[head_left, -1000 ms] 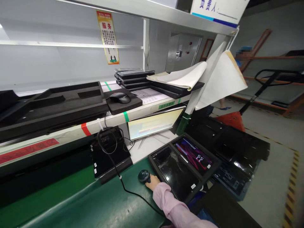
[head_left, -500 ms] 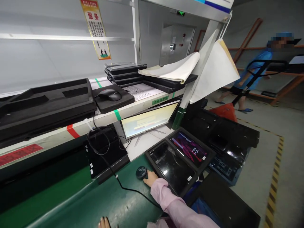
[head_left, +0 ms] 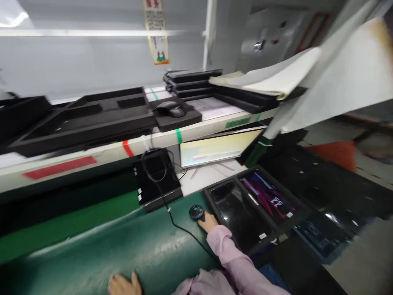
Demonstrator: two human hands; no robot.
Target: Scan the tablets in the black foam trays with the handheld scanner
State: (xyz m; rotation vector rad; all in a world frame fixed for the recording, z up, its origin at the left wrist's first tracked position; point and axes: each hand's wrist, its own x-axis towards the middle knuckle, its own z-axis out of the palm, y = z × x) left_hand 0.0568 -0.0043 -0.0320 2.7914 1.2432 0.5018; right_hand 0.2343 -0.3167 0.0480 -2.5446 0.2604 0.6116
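Gripping a black scanner in the right hand, closing the fingers around its handle, with the rounded head jutting away from the wrist. Holding it over a green mat, just beside the left edge of a black tray containing 1 dark tablet and 1 lit tablet showing large digits. Spreading the left hand open over the near part of the mat, well apart from the scanner, pointing the thumb away from the other fingers. Wearing a pink sleeve on the right arm, near a black cable crossing the mat. Facing a glowing monitor standing beneath a white shelf, with a black mouse lying on a dark pad up there.
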